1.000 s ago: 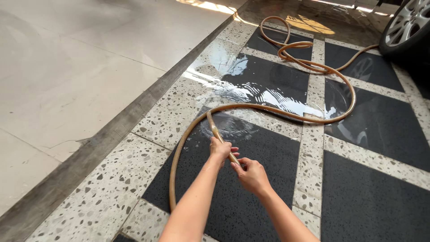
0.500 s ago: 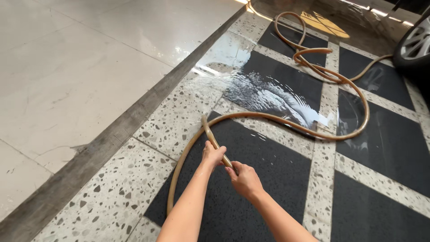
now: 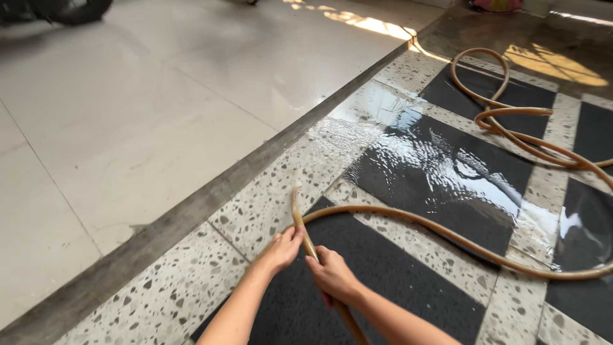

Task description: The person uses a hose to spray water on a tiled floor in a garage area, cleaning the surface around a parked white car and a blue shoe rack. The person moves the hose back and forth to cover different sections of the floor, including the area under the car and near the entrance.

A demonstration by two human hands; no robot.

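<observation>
Both hands grip the free end of a tan rubber hose point(image 3: 440, 234). My left hand point(image 3: 281, 249) closes on it nearer the tip, and my right hand point(image 3: 331, 276) holds it just behind. The hose tip point(image 3: 295, 199) points up and away toward the wet floor. The hose loops off to the right and coils at the far right. No water is visibly leaving the tip.
A sheet of water point(image 3: 447, 166) lies on the black and speckled terrazzo tiles ahead. A grey stone strip point(image 3: 191, 214) divides these from the pale glossy tiles point(image 3: 128, 115) on the left. A dark tyre point(image 3: 70, 9) shows at the top left.
The view has swung left and up, so the car wheel at the right has left the frame. My hands have kept hold of the hose end, and the water has spread further over the tiles.
</observation>
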